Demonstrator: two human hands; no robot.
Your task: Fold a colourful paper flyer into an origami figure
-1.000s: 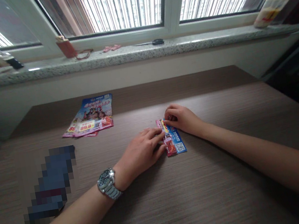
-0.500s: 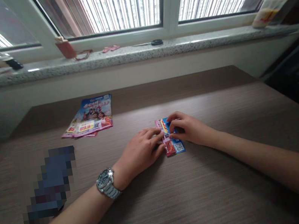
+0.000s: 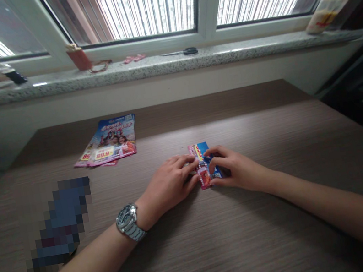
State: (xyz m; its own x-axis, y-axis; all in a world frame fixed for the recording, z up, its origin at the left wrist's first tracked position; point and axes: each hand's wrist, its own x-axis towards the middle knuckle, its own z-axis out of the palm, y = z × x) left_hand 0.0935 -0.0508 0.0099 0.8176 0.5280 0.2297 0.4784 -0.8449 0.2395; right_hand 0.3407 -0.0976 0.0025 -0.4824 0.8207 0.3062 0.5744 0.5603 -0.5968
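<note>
A small folded leaflet (image 3: 200,151), printed pink, yellow and blue, lies on the table between my hands. My left hand (image 3: 171,179) lies palm down with its fingers stretched out, the fingertips resting on the leaflet's left edge. A metal watch (image 3: 128,221) is on my left wrist. From the right, my right hand (image 3: 231,164) curves its fingers over the leaflet's blue half, gripping it with fingertips and thumb. The thumb is near the lower edge and partly covers the QR code.
Several larger leaflets (image 3: 116,140) are stacked on the table (image 3: 194,254) at the back left. A pixelated dark blue object (image 3: 61,221) lies beside my left forearm. Scissors (image 3: 190,51), a red box (image 3: 80,58) and a plastic cup (image 3: 322,17) are on the windowsill (image 3: 240,53).
My right hand has shifted slightly down and toward the near edge of the folded leaflet, its thumb now over part of the QR code. My left hand stays in place.
</note>
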